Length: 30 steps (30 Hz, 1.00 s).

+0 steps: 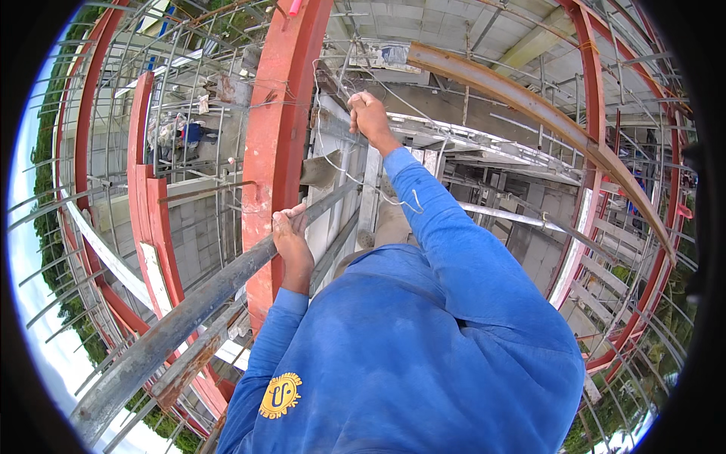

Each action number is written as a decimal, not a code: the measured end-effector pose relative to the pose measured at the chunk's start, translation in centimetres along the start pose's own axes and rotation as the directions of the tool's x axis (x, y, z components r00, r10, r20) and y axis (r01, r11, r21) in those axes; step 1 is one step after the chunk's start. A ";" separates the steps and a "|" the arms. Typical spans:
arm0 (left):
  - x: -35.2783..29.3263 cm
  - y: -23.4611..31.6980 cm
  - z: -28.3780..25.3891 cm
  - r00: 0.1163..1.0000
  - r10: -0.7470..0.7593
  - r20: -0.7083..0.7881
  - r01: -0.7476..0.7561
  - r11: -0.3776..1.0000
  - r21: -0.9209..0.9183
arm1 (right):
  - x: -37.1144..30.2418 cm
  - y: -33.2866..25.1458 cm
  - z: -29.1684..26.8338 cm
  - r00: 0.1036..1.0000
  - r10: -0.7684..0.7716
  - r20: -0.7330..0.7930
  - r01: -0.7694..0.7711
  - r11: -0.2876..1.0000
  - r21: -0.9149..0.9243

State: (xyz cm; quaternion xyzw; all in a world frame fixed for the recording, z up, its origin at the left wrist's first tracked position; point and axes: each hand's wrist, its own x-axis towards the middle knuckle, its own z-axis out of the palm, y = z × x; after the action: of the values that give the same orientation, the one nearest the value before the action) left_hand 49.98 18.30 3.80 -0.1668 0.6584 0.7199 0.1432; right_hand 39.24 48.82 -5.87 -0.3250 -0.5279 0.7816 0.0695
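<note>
My left hand (pixel 293 240) is wrapped round a long grey metal pipe (pixel 198 309), which slants from the lower left up past a red steel beam (pixel 277 136). Farther ahead and to the right, my right hand (pixel 369 118) is closed in a fist at the end of my stretched arm. What it grips, if anything, I cannot make out. Thin metal bars cross near its knuckles. A loose pale wire (pixel 321 144) hangs between the beam and my right arm, its bent end lying near my sleeve.
Scaffold tubes surround me on both sides. A rusty steel beam (pixel 514 94) slants across the upper right, and more red beams (pixel 141 189) stand at the left. Far below at the left, a person (pixel 195 134) in dark blue is among the tubes. A concrete floor lies well beneath.
</note>
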 end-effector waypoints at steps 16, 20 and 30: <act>3.7 3.7 3.3 0.817 -0.305 -0.489 0.087 0.904 -0.419 | -0.1 -0.8 -1.0 0.990 0.043 0.136 -0.041 0.999 -0.014; 6.8 2.3 0.9 0.809 -0.300 -0.506 0.107 0.920 -0.376 | -1.2 -1.0 -2.1 0.986 0.070 0.149 -0.066 0.997 -0.032; 6.9 6.4 3.3 0.839 -0.010 -0.543 -0.024 0.998 -0.056 | -1.6 -1.4 -4.7 0.982 0.122 0.143 -0.115 0.992 -0.053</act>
State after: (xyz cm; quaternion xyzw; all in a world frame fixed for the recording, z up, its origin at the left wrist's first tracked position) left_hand 40.83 20.87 6.85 -0.3657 0.6504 0.6633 -0.0570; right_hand 42.89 52.35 -5.03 -0.2992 -0.5287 0.7940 -0.0234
